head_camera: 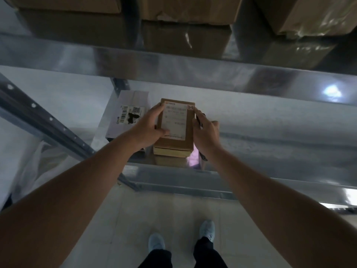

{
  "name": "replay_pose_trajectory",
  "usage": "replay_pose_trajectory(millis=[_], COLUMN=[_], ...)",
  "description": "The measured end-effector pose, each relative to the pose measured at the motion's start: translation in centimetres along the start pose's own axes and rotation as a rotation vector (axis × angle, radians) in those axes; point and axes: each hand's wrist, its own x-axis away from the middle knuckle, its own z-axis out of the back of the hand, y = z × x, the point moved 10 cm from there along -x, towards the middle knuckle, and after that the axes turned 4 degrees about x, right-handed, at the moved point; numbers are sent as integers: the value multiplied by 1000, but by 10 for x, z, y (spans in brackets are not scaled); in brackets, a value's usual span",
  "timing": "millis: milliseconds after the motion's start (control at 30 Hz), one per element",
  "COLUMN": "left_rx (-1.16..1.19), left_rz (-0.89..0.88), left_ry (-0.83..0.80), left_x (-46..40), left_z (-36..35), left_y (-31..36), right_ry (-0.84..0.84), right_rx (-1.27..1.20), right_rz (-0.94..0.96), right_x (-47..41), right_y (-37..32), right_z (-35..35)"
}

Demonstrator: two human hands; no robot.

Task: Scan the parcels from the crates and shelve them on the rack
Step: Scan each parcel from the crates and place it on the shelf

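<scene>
On the rack's (270, 132) lower shelf lies one brown parcel (174, 130), label up, long axis running from six to twelve o'clock. Left hand (148, 126) grips its nine o'clock side; right hand (205, 132) presses its three o'clock side while holding a dark pen-like object (199, 122). One white parcel (128, 115) sits at nine o'clock, just beside. Three cardboard boxes (185, 16) fill the shelf above.

The parcel (174, 130) is matt brown cardboard with a smooth white paper label (175, 119) on top. Left of it, a pale box (127, 115) has a paper label printed with barcodes. The rack shelf (270, 132) is bare sheet metal, grey and glossy, catching reflections; its perforated upright (44, 120) is duller metal. The cartons (185, 26) on the far upper shelf are brown cardboard with shiny tape. The floor (173, 213) is smooth pale tile.
</scene>
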Motion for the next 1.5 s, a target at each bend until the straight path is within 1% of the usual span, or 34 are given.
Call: replay_pose_trajectory(millis=[133,300,467,600,767,900,1100,1233,1333,1500], left_rx=[42,-40,-311,-538,-786,-885,-962,-1001,-997,-990], left_rz=[46,35,-19,-121,-207,-332,-402,-427,-465,-585], left_ry=[6,-5,25,79,-9,-44,-63,-59,-43,-84], left_x=[-7,-10,0,16,40,68,113,152,189,248], left_z=[5,3,0,-9,-33,-59,-103,-143,-186,-276], left_y=[-14,-12,13,45,81,117,166,205,242,306], right_ry=[-5,17,84,97,104,88,165,220,264,348], right_rx=[26,23,15,67,186,254,446,512,526,508], right_rz=[18,28,47,68,104,116,135,148,149,96], right_x=[-10,-14,-4,21,67,105,170,218,261,334], right_y=[-4,-4,-9,-15,-26,-25,-16,0,19,65], right_z=[-7,-8,15,44,81,110,172,229,278,372])
